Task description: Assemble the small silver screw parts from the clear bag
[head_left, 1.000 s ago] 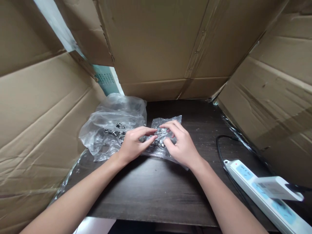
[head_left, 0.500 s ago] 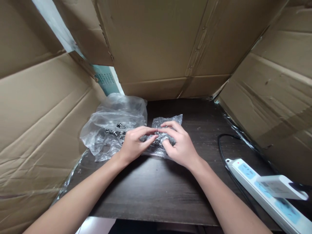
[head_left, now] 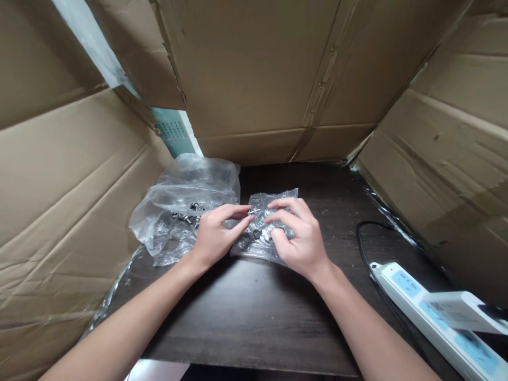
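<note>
My left hand point(head_left: 216, 231) pinches a small metal screw point(head_left: 254, 210) between thumb and fingertips, its end sticking out to the right. Just right of it, my right hand point(head_left: 299, 235) hovers over a small clear plastic bag point(head_left: 257, 200), fingers curled and apart; nothing shows between them. Small metal pieces point(head_left: 256, 233) lie on this bag, between the hands. On the left, a larger clear plastic bag point(head_left: 206, 172) is spread out with several metal screws point(head_left: 186, 217) on it, partly behind my left hand.
Cardboard walls point(head_left: 254, 79) surround the dark wooden table point(head_left: 254, 312) at the back and both sides. A white power strip point(head_left: 420, 304) with a plugged-in adapter point(head_left: 456, 309) lies at the right, beside a black cable point(head_left: 359, 238).
My right hand has moved slightly right, away from my left fingertips, and its fingers have spread. The screw at my left fingertips now shows more clearly.
</note>
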A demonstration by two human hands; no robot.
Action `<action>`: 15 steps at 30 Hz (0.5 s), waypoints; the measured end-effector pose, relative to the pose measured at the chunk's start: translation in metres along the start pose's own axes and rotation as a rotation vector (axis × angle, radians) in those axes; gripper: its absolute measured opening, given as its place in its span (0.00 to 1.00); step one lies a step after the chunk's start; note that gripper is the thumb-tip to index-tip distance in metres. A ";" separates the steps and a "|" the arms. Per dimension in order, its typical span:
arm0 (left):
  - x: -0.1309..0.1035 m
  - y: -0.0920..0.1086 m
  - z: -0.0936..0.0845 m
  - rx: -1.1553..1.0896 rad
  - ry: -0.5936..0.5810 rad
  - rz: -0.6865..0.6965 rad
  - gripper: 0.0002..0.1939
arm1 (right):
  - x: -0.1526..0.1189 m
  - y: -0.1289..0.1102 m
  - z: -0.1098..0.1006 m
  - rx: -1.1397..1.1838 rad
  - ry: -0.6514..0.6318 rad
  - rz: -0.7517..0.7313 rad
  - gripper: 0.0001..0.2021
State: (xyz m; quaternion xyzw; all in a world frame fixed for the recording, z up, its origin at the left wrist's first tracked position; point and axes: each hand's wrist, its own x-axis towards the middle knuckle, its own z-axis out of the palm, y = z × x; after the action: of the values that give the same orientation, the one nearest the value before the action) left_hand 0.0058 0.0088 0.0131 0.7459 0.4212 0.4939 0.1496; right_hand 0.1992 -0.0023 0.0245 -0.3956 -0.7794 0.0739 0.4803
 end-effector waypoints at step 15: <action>-0.001 0.002 0.001 0.034 -0.035 0.112 0.08 | 0.000 0.003 0.001 -0.055 -0.183 0.105 0.18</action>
State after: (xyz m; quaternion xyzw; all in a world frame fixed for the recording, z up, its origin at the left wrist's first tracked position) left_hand 0.0074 0.0067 0.0138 0.7791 0.3843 0.4814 0.1163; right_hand 0.2003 0.0002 0.0225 -0.4405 -0.8000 0.1133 0.3913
